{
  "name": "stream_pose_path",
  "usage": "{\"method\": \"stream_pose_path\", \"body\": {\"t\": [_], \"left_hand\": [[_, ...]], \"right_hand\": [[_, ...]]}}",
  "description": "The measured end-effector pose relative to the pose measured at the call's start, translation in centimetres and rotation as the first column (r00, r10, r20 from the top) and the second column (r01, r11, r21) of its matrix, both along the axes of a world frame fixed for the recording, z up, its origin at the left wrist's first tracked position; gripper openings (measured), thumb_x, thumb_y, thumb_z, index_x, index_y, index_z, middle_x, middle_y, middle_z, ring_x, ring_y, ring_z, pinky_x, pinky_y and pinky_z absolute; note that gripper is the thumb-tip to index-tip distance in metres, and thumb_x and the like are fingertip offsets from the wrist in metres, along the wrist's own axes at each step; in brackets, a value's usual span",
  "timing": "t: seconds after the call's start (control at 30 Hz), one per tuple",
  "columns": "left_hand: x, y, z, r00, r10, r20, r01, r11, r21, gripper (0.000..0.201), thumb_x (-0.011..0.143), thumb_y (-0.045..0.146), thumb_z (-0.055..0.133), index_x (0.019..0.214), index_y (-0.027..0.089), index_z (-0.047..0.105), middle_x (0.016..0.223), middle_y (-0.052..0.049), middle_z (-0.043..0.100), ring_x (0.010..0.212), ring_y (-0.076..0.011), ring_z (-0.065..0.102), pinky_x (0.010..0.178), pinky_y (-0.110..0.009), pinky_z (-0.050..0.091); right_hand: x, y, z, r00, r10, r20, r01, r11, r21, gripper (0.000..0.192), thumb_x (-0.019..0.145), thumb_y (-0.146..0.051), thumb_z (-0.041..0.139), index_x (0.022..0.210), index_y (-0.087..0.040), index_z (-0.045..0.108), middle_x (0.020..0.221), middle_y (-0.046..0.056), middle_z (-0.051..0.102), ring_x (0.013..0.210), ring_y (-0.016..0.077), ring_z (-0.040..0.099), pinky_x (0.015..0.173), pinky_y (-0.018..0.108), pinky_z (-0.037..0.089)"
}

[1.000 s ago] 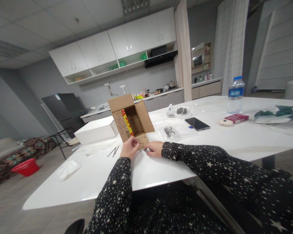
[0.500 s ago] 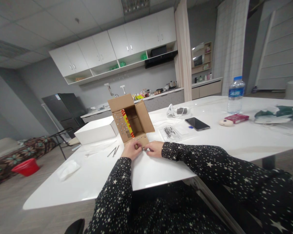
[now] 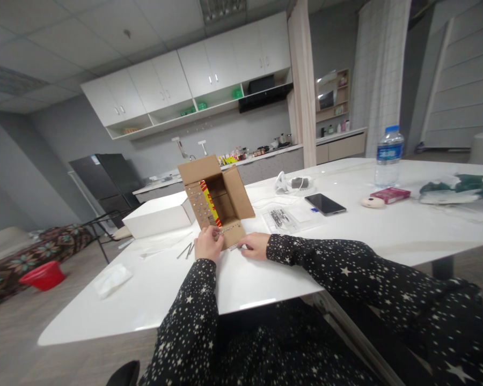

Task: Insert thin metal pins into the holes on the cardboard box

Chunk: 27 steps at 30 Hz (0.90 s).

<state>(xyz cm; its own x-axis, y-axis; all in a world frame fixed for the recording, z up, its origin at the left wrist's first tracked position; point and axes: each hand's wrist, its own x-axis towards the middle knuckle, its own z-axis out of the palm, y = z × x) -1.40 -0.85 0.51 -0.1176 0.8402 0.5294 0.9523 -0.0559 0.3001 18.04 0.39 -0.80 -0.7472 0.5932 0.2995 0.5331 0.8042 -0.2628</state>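
Observation:
An open cardboard box (image 3: 227,201) stands on the white table, its flaps dotted with small shiny studs and a yellow-and-red strip along one edge. My left hand (image 3: 208,244) is at the lower left of the box, fingers curled together at the studded flap; whatever is between the fingertips is too small to make out. Close to the front flap, my right hand (image 3: 256,246) rests on the table with its fingers closed on a thin silver metal tool (image 3: 234,247). Two slim metal tools (image 3: 188,250) lie left of my left hand.
A white box (image 3: 159,217) stands left of the cardboard box. To the right are a clear bag of small dark pieces (image 3: 280,219), a phone (image 3: 325,204), a pink box (image 3: 391,195) and a water bottle (image 3: 388,158). Crumpled white tissue (image 3: 113,280) lies front left.
My left hand has moved left and slightly up, away from my right fingertips, to the flap's left side. More of the front flap and the silver tool now shows. My right hand stays put.

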Motion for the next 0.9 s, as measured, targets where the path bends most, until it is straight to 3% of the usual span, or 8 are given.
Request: {"method": "stream_pose_path", "body": {"t": [0.27,0.67,0.9], "left_hand": [[-0.07,-0.05,-0.09,1.000,0.022,-0.012,-0.022,0.997,-0.070,0.020,0.077,0.031,0.052,0.093,0.023,0.060,0.094,-0.005,0.060,0.097,-0.0222,0.055,0.082,-0.036,0.040],[0.18,0.11,-0.10,1.000,-0.002,0.026,0.003,0.999,-0.033,0.017,0.083,0.028,0.045,0.093,0.021,0.056,0.102,-0.008,0.060,0.102,-0.0230,0.055,0.088,-0.040,0.038],[0.52,-0.19,0.14,0.998,-0.021,0.055,0.022,1.000,-0.015,0.014,0.079,0.032,0.050,0.087,0.021,0.053,0.089,-0.004,0.064,0.090,-0.0208,0.059,0.085,-0.038,0.038]], "right_hand": [[0.20,-0.43,0.57,1.000,0.008,0.003,-0.008,1.000,-0.007,0.034,0.076,-0.025,0.049,0.103,-0.016,0.068,0.075,0.005,0.069,0.067,0.0153,0.059,0.063,0.023,0.041],[0.12,-0.37,0.43,1.000,-0.016,0.004,0.016,1.000,-0.012,0.035,0.076,-0.025,0.050,0.105,-0.016,0.068,0.074,0.005,0.069,0.067,0.0161,0.060,0.063,0.024,0.041],[-0.01,-0.46,0.37,0.999,-0.031,-0.011,0.031,0.999,-0.008,0.032,0.075,-0.024,0.052,0.101,-0.017,0.069,0.072,0.004,0.068,0.066,0.0156,0.059,0.063,0.024,0.041]]}}
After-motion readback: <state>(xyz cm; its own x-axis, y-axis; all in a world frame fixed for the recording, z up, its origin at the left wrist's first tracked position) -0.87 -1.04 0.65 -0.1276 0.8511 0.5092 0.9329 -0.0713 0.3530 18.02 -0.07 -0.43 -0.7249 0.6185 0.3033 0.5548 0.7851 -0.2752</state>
